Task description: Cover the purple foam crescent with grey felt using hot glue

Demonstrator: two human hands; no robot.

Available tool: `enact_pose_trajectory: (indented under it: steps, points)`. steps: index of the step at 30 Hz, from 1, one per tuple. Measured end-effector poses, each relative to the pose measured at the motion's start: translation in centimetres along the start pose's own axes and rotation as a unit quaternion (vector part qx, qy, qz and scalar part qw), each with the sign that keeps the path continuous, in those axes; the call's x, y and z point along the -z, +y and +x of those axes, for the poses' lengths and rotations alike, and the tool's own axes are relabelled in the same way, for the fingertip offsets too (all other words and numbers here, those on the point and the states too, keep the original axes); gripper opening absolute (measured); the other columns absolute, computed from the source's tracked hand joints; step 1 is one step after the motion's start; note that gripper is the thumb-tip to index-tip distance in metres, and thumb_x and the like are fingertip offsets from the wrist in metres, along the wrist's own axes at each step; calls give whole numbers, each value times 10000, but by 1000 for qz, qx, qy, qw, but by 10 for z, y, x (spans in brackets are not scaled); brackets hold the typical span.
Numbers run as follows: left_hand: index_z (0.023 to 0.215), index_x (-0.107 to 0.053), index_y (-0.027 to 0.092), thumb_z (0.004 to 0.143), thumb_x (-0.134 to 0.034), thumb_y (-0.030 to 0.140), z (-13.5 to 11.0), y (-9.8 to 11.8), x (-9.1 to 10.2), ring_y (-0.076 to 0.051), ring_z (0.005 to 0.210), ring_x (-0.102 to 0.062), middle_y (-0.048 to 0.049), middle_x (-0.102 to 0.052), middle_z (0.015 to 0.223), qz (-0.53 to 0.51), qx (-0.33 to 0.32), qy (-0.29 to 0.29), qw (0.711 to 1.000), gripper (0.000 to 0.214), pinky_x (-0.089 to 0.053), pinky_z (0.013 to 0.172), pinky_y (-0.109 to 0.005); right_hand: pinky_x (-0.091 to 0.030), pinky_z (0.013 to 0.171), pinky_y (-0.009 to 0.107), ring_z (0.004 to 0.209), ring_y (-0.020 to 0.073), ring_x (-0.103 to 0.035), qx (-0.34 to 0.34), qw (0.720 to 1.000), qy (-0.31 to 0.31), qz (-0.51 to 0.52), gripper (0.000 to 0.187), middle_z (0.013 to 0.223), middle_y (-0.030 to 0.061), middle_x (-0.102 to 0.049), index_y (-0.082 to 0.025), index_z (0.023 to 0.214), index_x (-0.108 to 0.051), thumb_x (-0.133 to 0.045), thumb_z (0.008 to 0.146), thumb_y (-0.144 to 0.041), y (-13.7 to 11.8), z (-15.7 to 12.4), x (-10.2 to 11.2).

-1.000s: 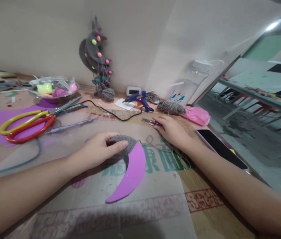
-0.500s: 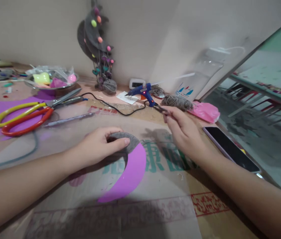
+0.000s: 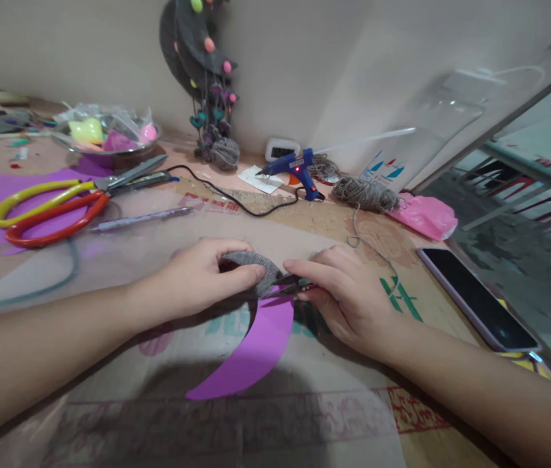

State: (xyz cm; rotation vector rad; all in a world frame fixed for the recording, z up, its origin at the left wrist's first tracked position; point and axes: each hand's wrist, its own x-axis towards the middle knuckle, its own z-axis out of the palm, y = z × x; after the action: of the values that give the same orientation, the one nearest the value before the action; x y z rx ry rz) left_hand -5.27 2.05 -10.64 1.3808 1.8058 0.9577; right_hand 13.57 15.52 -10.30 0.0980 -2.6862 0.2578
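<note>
While a bowl [image 3: 134, 151] at the frame's upper left holds yellow, purple and pink pieces [image 3: 88, 130] and clear plastic [image 3: 124, 116], my right hand [image 3: 351, 299], gripping small scissors [image 3: 297, 286], has moved from near the glue gun [image 3: 288, 165] to the purple crescent [image 3: 266, 331] at centre, whose grey yarn-wrapped end [image 3: 251, 259] my left hand [image 3: 202, 272] pinches.

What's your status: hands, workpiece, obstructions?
Left hand gripping purple crescent by gray wrap. Right hand holding small pointed tool at wrap's edge. Glue gun farther back, untouched.
</note>
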Motion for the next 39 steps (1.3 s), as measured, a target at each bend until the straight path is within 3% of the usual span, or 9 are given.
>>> enact_pose_trajectory:
  steps: [9,15,39]
  points:
    - [666,-556,191,804,-517,414,-1,0,1,-110,573,-462,49,-499,588,5,0,4,1000,265,-344,511,-211,-384,672,305,765,171,-523,18,1000,-4,-15,286,876,61,-604,-156,1192,-493,-458,911,-188,-3,0,0]
    - [693,-564,191,806,-512,467,-1,-2,0,-119,593,-472,42,-512,604,1,7,-5,1000,303,-351,525,-214,-345,638,304,739,168,-533,34,999,-12,-37,181,825,50,-620,-159,1074,-529,-449,912,-172,-2,1,-1]
    - [684,-572,180,802,-521,412,0,2,1,-113,577,-477,34,-537,612,-15,-2,-4,1000,265,-362,515,-211,-318,600,297,702,162,-550,42,998,-12,-53,195,767,50,-634,-140,1031,-579,-421,928,-190,-3,4,-1]
